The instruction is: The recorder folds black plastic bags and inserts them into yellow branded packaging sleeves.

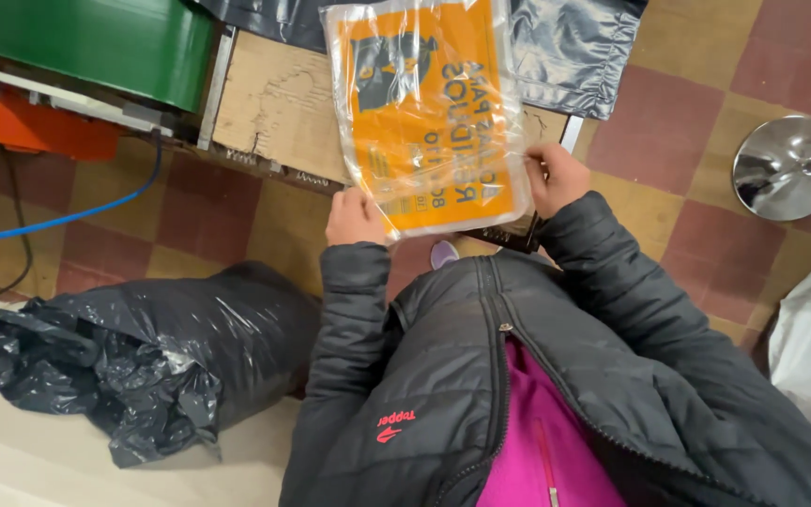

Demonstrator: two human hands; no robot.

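Both hands pinch the lower edge of an orange packet [429, 113] held flat at upper centre, above a cardboard sheet [274, 103]. Left hand [356, 218] grips its lower-left corner, right hand [556, 176] its lower-right edge, forearms angled inward. A black bag [133, 352] crowds the lower left; tiled floor [678, 122] lies open at right.

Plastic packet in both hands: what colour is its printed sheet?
Orange with black print, on the packet; head view.

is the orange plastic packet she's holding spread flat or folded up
Spread flat: the orange plastic packet lies unfolded over the cardboard, the left hand and right hand each pinching a near corner.
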